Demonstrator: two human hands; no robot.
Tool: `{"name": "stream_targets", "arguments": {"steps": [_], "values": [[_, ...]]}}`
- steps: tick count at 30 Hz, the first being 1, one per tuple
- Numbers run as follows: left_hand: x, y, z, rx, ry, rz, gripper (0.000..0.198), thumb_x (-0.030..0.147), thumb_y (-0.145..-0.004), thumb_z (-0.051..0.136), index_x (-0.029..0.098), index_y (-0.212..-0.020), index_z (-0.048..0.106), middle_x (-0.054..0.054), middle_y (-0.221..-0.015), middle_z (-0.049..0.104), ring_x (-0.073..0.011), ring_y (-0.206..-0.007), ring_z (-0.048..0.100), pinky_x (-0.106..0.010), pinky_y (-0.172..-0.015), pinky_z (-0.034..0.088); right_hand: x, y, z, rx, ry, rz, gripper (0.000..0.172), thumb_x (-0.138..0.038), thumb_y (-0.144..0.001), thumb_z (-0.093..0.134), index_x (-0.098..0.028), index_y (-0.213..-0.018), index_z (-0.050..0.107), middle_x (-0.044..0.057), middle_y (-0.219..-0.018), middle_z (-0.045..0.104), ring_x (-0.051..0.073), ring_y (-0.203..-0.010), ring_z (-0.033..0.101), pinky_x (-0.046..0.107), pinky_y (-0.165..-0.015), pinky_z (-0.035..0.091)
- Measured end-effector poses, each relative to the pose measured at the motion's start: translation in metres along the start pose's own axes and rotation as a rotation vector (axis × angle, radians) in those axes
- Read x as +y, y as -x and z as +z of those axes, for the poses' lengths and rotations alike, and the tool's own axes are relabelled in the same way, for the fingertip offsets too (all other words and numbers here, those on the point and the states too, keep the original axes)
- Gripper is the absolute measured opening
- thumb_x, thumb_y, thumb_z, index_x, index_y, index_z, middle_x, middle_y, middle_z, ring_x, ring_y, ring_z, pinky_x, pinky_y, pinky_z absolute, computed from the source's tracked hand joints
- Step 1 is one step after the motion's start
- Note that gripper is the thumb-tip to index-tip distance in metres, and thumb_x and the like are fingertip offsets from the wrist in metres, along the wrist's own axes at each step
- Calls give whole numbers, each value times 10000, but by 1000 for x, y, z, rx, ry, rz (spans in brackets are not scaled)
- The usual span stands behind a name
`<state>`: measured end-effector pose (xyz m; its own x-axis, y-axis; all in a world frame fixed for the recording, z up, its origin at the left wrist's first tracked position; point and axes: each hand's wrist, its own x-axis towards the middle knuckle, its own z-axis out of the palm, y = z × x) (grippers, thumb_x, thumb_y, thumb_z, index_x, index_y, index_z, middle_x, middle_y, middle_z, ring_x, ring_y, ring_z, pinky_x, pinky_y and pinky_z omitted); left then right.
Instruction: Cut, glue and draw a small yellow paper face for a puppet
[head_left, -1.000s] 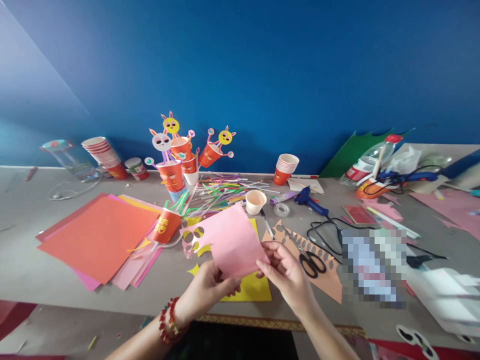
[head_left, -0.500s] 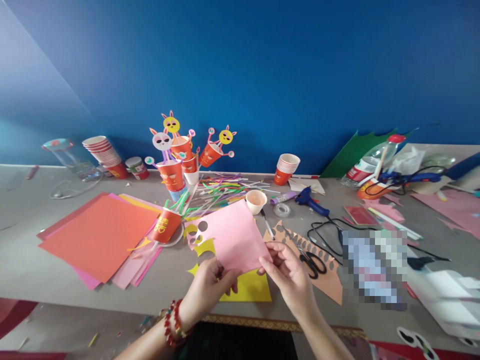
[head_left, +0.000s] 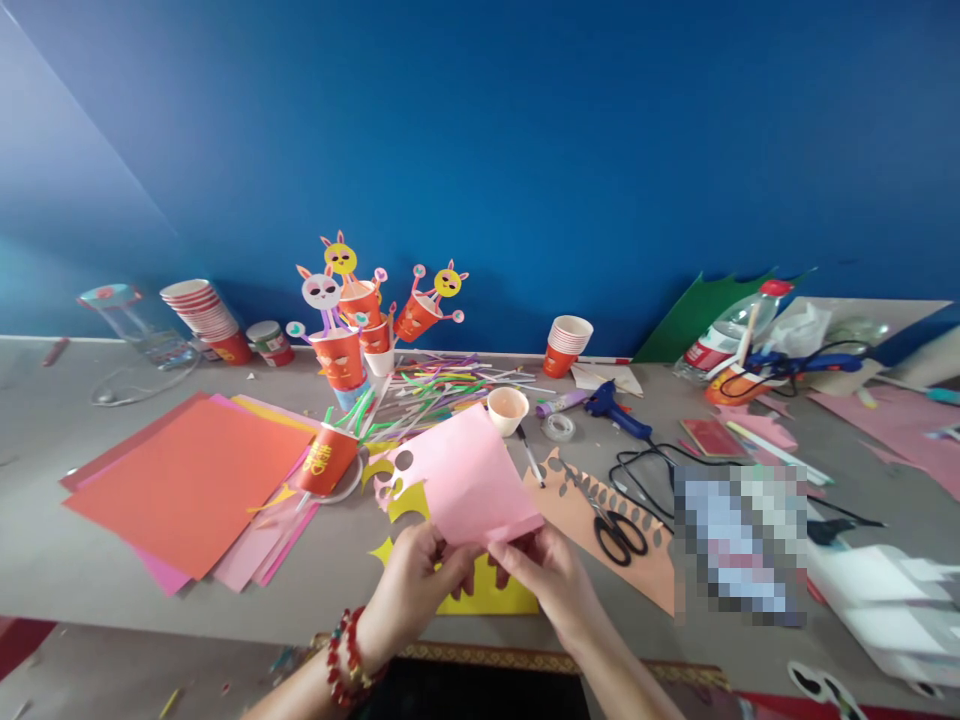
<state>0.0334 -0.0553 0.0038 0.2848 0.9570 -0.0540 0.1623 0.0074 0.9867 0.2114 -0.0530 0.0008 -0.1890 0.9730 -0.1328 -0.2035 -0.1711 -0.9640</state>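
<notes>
A pink sheet of paper (head_left: 480, 470) is held by its near edge between both hands, with a narrow fold along that edge at the right. My left hand (head_left: 420, 575), a beaded bracelet at its wrist, pinches the near left part. My right hand (head_left: 544, 575) has thumb and fingers closed on the fold, close to the left fingertips. Round holes are cut in the sheet's left end. Beneath it lies yellow paper (head_left: 487, 590), also with cut-out curves. Right of my hands, black-handled scissors (head_left: 619, 538) rest on punched peach paper (head_left: 652, 575).
Orange and pink sheets (head_left: 187, 480) lie left, beside a tipped red cup (head_left: 328, 460). Behind are decorated cups (head_left: 341, 360), drinking straws (head_left: 442, 385), and a small white cup (head_left: 508, 410). A blue glue gun (head_left: 619, 410) with its cord (head_left: 622, 475) lies right.
My right hand has moved left along the near edge, toward my left hand. A folded strip now shows along the pink sheet's near edge. The whole view has shifted slightly.
</notes>
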Motion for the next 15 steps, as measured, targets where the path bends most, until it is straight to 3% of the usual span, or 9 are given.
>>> {"name": "stream_targets", "arguments": {"steps": [5, 11, 15], "values": [[3, 0, 1, -20, 30, 25, 331, 372, -923, 564, 137, -701, 636, -5, -520, 591, -90, -447, 530, -162, -463, 409, 7, 0, 3, 16, 11, 30, 397, -508, -757, 795, -134, -695, 678, 33, -589, 670, 109, -480, 563, 216, -464, 439], [10, -1, 2, -36, 50, 6, 452, 447, -920, 560, 155, -574, 555, -3, -464, 543, -83, -417, 482, -170, -447, 376, -11, -7, -12, 140, -47, -79, 323, -435, -746, 827, -151, -690, 684, 26, -573, 678, 91, -431, 514, 209, -432, 407], [14, -2, 0, -33, 67, -3, 465, 464, -910, 574, 161, -558, 541, -1, -456, 541, -82, -418, 474, -176, -453, 373, -24, -13, -35, 455, -261, -230, 370, -428, -646, 888, -183, -620, 612, -24, -531, 613, 74, -398, 456, 187, -385, 374]]}}
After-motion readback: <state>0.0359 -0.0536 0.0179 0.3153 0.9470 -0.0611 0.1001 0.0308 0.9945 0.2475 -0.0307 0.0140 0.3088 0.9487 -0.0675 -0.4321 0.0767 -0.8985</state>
